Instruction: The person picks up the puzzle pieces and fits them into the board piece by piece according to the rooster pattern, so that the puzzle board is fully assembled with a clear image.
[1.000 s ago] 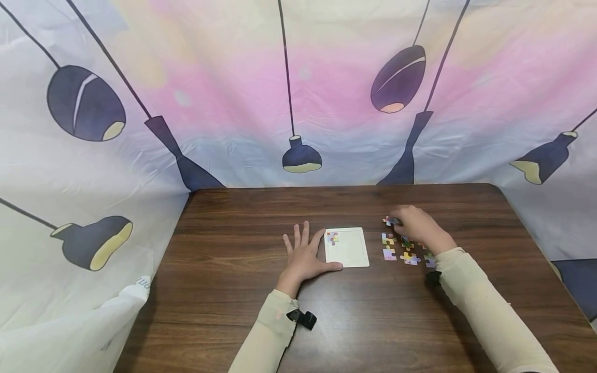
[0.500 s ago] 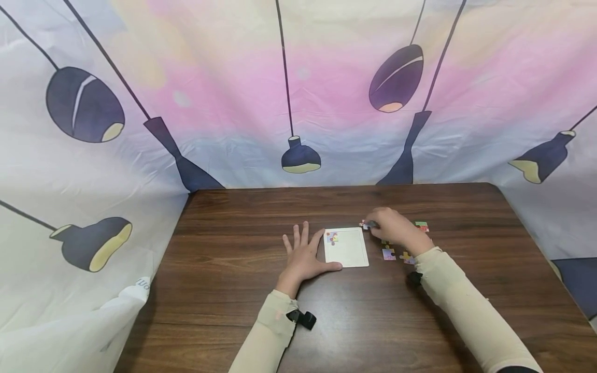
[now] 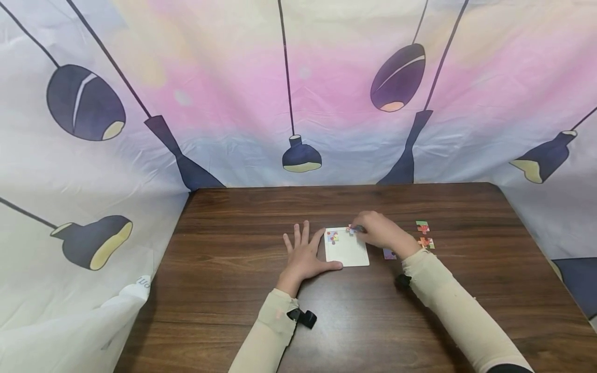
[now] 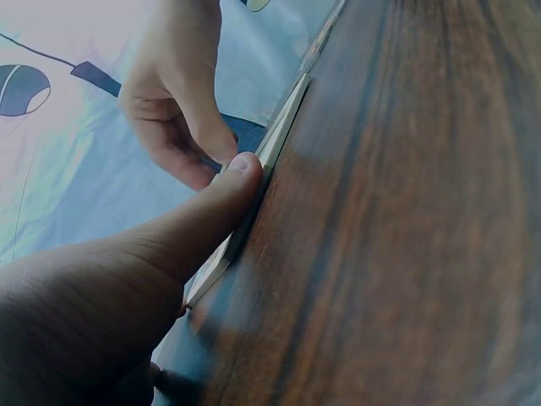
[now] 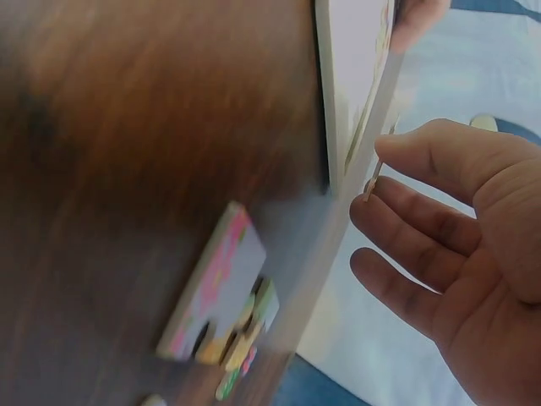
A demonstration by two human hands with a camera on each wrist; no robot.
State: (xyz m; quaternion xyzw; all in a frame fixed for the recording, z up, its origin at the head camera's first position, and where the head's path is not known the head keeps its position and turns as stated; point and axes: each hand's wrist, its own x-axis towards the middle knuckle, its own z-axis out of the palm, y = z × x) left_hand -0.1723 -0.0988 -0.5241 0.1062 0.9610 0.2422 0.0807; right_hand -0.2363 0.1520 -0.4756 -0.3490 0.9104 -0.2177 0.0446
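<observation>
A square white puzzle tray (image 3: 346,255) lies on the table, with a colourful jigsaw piece (image 3: 332,237) in its upper left corner. My left hand (image 3: 304,258) is spread at the tray's left side, index finger by the top corner and thumb over the near edge. In the left wrist view that thumb (image 4: 241,173) presses on the tray's rim. My right hand (image 3: 380,230) pinches another jigsaw piece (image 3: 349,229) above the tray's upper right part. The right wrist view shows this piece edge-on between thumb and fingers, its printed face hidden.
Several loose jigsaw pieces lie right of the tray, among them a green and red one (image 3: 422,226), an orange one (image 3: 426,243) and a purple one (image 3: 389,254). My right forearm hides others. A printed cloth (image 3: 233,103) hangs behind the wooden table (image 3: 224,269).
My right hand has carried the pinched jigsaw piece leftward from the loose pieces to over the tray's top edge. My left hand has stayed in place on the tray.
</observation>
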